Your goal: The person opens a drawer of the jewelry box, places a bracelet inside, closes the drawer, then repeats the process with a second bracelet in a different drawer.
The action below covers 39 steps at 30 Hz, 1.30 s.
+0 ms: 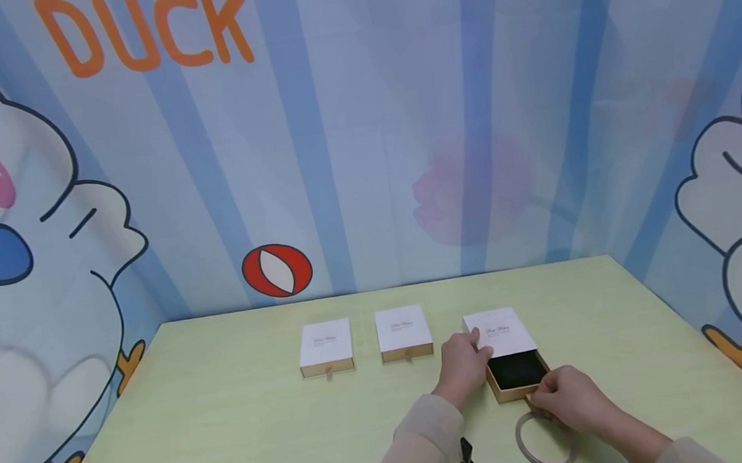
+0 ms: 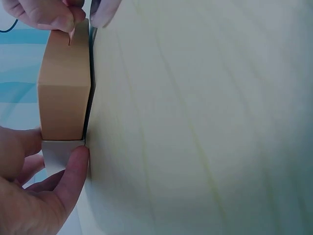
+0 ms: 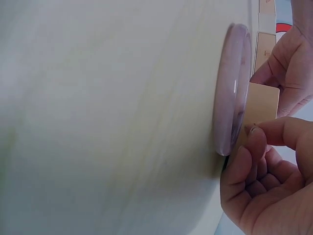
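At the right of the table in the head view lies a small white gift box (image 1: 501, 331). Its tan drawer (image 1: 512, 395) is partly pulled out, baring a black lining (image 1: 517, 371). My left hand (image 1: 463, 368) grips the box's white sleeve (image 2: 57, 152) between thumb and fingers. With thumb and forefinger, my right hand (image 1: 573, 397) pinches the small pull tab (image 2: 71, 36) on the drawer's front. Just below the drawer, a pale mauve bangle (image 3: 228, 93) lies flat on the table by the right hand, which partly covers it in the head view.
Two more white boxes, one on the left (image 1: 326, 342) and one in the middle (image 1: 404, 328), sit shut on the pale green table (image 1: 229, 407). A blue cartoon-printed backdrop (image 1: 367, 155) stands behind the table and along both sides.
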Available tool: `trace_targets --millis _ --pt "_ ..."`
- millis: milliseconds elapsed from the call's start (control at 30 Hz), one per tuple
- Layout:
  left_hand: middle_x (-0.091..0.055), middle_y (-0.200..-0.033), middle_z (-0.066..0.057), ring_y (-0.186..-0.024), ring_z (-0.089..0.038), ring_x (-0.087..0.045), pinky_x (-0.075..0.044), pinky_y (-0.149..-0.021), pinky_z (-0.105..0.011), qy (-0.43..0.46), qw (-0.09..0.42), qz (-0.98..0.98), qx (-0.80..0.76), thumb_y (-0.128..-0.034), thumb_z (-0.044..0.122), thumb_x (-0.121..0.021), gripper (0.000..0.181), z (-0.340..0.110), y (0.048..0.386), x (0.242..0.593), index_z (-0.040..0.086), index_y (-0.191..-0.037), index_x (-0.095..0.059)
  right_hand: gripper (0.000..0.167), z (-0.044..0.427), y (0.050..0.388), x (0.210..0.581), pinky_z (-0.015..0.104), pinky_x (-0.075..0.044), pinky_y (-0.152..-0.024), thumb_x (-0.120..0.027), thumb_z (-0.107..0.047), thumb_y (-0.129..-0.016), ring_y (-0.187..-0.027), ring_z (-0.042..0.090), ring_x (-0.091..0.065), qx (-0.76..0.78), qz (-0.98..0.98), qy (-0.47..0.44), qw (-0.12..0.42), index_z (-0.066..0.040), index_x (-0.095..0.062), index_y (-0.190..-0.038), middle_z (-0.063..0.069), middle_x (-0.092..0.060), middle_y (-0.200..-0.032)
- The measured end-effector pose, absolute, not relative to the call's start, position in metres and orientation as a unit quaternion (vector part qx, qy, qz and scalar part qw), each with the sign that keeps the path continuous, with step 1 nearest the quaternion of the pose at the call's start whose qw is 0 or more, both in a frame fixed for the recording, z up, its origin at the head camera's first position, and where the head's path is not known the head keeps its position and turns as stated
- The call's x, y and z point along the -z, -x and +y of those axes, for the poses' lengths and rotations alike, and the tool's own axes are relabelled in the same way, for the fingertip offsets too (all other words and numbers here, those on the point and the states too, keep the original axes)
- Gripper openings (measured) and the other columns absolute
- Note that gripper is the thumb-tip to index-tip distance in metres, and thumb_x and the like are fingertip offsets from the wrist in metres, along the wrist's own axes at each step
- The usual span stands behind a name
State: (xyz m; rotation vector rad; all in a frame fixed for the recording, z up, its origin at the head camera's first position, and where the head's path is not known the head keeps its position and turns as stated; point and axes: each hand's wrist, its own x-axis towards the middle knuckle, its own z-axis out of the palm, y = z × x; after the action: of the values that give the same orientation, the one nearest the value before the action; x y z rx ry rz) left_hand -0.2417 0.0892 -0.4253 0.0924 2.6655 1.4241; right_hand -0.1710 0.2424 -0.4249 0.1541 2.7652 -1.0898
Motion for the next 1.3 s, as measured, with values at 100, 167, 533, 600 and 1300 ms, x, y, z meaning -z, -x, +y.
trace_targets --millis 100,167,533,600,1300 --pt "-0.058 -0.133 0.001 -0.097 -0.011 -0.054 -0.044 -0.073 -0.025 -0.034 0.055 0.880 -0.471 -0.0897 0.018 -0.065 0.042 0.0886 0.2407 0.4251 0.007 -0.129 -0.057 0.026 0.2424 0.1702 0.4254 0.025 -0.038 -0.047 -0.066 -0.013 -0.084 -0.049 0.012 -0.046 0.364 0.926 -0.050 0.081 -0.005 -0.061 -0.060 -0.001 -0.048 -0.049" --pt "-0.058 -0.133 0.000 -0.096 -0.012 -0.054 -0.043 -0.072 -0.025 -0.037 0.052 0.880 -0.471 -0.0894 0.018 -0.065 0.041 0.0884 0.2405 0.4251 0.006 -0.129 -0.058 0.026 0.2424 0.1698 0.4256 0.024 -0.038 -0.047 -0.066 -0.014 -0.084 -0.049 0.012 -0.046 0.362 0.927 -0.049 0.081 -0.005 -0.061 -0.060 -0.001 -0.048 -0.049" --pt "-0.060 -0.130 -0.001 -0.098 -0.010 -0.054 -0.044 -0.076 -0.024 -0.042 0.035 0.884 -0.463 -0.0886 0.017 -0.066 0.040 0.0894 0.2426 0.4253 0.006 -0.127 -0.059 0.026 0.2432 0.1708 0.4225 0.024 -0.039 -0.049 -0.065 -0.015 -0.085 -0.051 0.013 -0.047 0.354 0.929 -0.056 0.093 -0.005 -0.061 -0.061 0.000 -0.051 -0.053" --pt "-0.061 -0.129 -0.001 -0.099 -0.010 -0.055 -0.045 -0.077 -0.024 -0.046 0.030 0.887 -0.459 -0.0883 0.017 -0.066 0.040 0.0893 0.2426 0.4252 0.005 -0.126 -0.060 0.026 0.2433 0.1707 0.4221 0.024 -0.038 -0.049 -0.065 -0.015 -0.086 -0.052 0.013 -0.047 0.352 0.929 -0.059 0.096 -0.006 -0.062 -0.062 0.000 -0.051 -0.053" --pt "-0.060 -0.130 -0.001 -0.110 -0.010 -0.054 -0.046 -0.082 -0.026 -0.045 0.034 0.884 -0.464 -0.0886 0.016 -0.065 0.039 0.0896 0.2433 0.4284 0.004 -0.125 -0.060 0.025 0.2436 0.1650 0.4228 0.024 -0.036 -0.048 -0.067 -0.015 -0.083 -0.050 0.012 -0.045 0.355 0.929 -0.060 0.087 -0.006 -0.062 -0.061 -0.001 -0.049 -0.051"
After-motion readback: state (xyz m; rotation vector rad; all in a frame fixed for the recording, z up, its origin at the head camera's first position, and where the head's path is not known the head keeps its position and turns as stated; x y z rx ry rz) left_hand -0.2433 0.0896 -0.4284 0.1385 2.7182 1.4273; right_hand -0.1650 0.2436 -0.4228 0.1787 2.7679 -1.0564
